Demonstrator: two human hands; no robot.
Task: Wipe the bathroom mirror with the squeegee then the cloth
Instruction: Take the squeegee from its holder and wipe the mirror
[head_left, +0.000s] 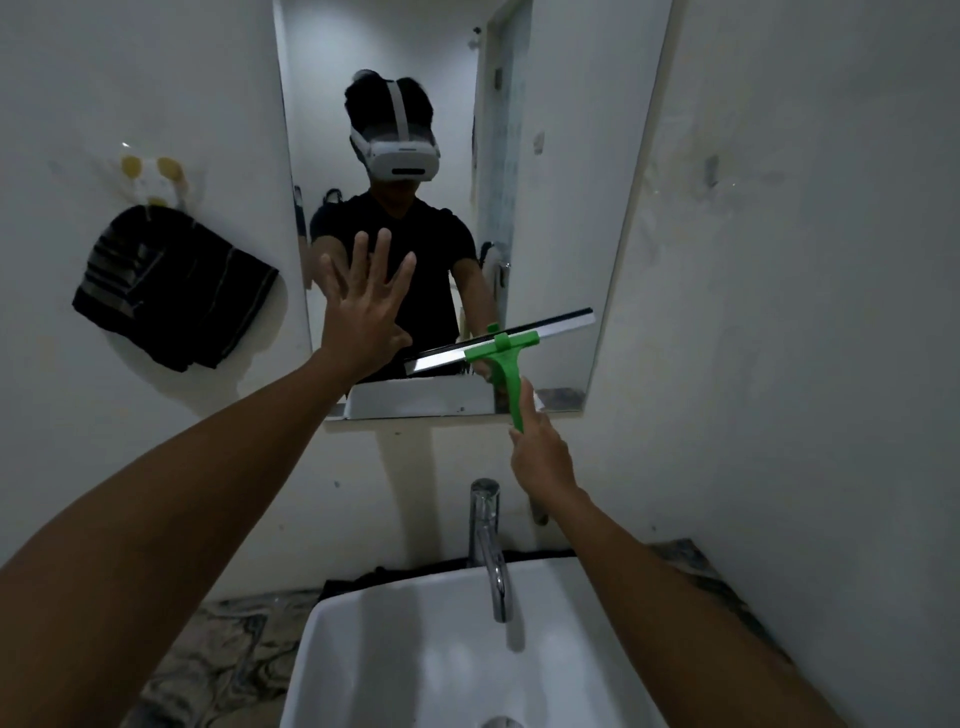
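Note:
A tall mirror hangs on the white wall above the basin. My right hand grips the lower end of the green squeegee handle. Its silver and black blade lies tilted against the lower part of the glass, right end higher. My left hand is raised with the palm toward the lower left of the mirror and the fingers spread, holding nothing. A dark striped cloth hangs from a hook on the wall left of the mirror.
A white basin with a chrome tap stands below the mirror on a marbled counter. A narrow ledge runs along the mirror's lower edge. A person wearing a white headset is reflected in the glass.

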